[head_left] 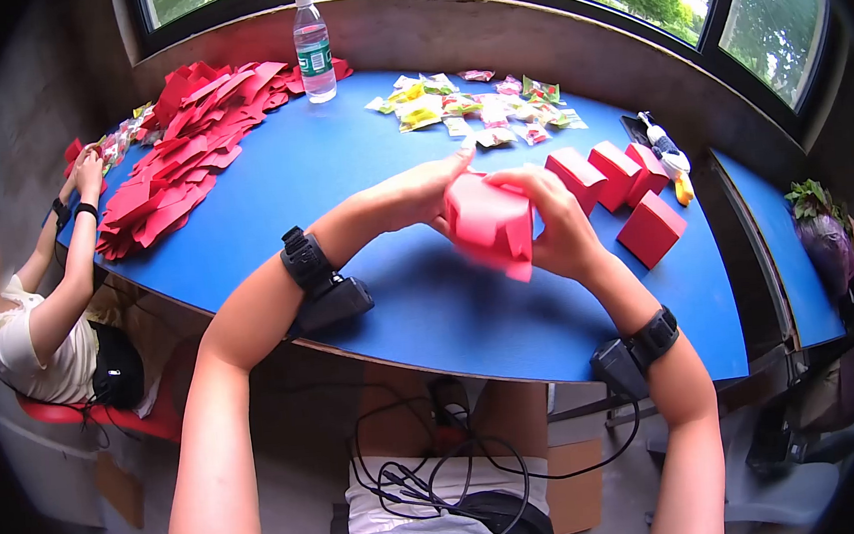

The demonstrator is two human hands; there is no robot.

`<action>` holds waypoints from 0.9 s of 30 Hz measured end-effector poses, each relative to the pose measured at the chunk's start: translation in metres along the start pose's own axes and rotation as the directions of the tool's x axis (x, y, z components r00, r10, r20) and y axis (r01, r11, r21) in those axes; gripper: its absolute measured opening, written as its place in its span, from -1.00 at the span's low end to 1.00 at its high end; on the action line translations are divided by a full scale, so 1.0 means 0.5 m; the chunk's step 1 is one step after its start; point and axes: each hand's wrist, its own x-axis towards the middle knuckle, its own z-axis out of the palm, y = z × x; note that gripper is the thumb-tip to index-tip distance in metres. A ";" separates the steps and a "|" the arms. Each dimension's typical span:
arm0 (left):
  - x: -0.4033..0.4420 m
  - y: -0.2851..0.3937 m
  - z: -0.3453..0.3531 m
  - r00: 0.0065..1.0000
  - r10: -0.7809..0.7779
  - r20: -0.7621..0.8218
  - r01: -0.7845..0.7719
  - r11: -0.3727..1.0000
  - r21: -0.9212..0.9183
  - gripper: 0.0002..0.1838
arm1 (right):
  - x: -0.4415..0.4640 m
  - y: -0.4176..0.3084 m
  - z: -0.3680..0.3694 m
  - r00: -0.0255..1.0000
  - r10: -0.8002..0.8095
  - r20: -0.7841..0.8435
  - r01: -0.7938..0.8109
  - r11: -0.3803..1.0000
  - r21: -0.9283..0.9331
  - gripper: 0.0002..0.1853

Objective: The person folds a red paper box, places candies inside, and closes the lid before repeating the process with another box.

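Observation:
Between my two hands is a red paper box (487,224), lifted above the blue table and slightly blurred, with its near side looking partly unfolded. My left hand (423,191) grips it from the left, thumb up at the top edge and the other fingers partly hidden behind it. On the right side, my right hand (556,219) curls its fingers over the top and side of the box. Several folded red boxes (652,229) stand just right of my right hand. Small wrapped candies (495,111) lie scattered beyond my hands.
A heap of flat red paper pieces (178,156) covers the table's left side. A water bottle (314,50) stands at the back. A white bottle with a yellow tip (672,157) lies at the right. A person's hands (88,168) are at the left edge. Black cables (444,477) hang over my lap.

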 end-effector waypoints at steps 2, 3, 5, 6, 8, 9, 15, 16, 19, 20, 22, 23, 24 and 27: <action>-0.021 0.026 -0.005 0.997 -0.039 0.061 0.037 0.999 0.032 -0.19 | -0.005 -0.003 0.002 0.969 0.220 -0.110 -0.193 0.957 0.215 -0.54; -0.007 0.016 -0.013 0.988 0.149 0.029 -0.152 0.976 0.159 -0.20 | -0.005 0.003 0.003 0.948 0.259 -0.184 -0.219 0.952 0.213 -0.56; 0.002 0.016 -0.008 0.888 0.458 -0.047 -0.409 0.832 0.374 -0.25 | -0.010 0.030 -0.009 0.929 0.368 0.031 -0.355 0.867 0.349 -0.56; 0.001 0.019 -0.007 0.860 0.509 0.035 -0.493 0.812 0.311 -0.29 | -0.012 0.029 -0.004 0.897 0.440 0.042 -0.415 0.805 0.425 -0.59; -0.010 0.017 0.012 0.833 0.549 0.063 -0.534 0.770 0.350 -0.28 | -0.016 0.026 0.009 0.908 0.416 0.043 -0.394 0.816 0.424 -0.59; -0.013 0.016 0.019 0.801 0.592 0.089 -0.575 0.720 0.388 -0.26 | -0.017 0.026 0.013 0.922 0.385 0.046 -0.367 0.829 0.421 -0.58; -0.005 0.009 0.012 0.750 0.654 0.102 -0.604 0.613 0.509 -0.22 | -0.014 0.027 0.027 0.911 0.412 -0.020 -0.356 0.810 0.466 -0.13; -0.005 0.007 0.011 0.744 0.654 0.134 -0.608 0.580 0.542 -0.25 | -0.013 0.023 0.028 0.914 0.401 -0.056 -0.314 0.790 0.527 -0.04; -0.007 0.008 0.013 0.723 0.669 0.169 -0.623 0.528 0.578 -0.29 | -0.011 0.022 0.022 0.936 0.334 -0.112 -0.248 0.850 0.464 0.01; -0.009 0.008 0.013 0.707 0.686 0.171 -0.634 0.509 0.583 -0.31 | -0.011 0.024 0.021 0.935 0.337 -0.112 -0.250 0.849 0.465 0.01; -0.014 0.011 0.013 0.716 0.681 0.156 -0.624 0.523 0.581 -0.31 | -0.010 0.029 0.016 0.954 0.276 -0.119 -0.195 0.870 0.454 -0.01; -0.017 0.014 0.011 0.721 0.679 0.141 -0.615 0.533 0.581 -0.31 | -0.009 0.027 0.013 0.954 0.274 -0.120 -0.193 0.870 0.454 -0.01; -0.017 0.014 0.008 0.720 0.680 0.140 -0.615 0.532 0.582 -0.31 | -0.009 0.025 0.011 0.962 0.218 -0.166 -0.142 0.914 0.379 -0.06; -0.018 0.015 0.010 0.680 0.713 0.171 -0.644 0.470 0.603 -0.30 | -0.007 0.021 -0.002 0.960 0.170 -0.224 -0.106 0.956 0.272 -0.22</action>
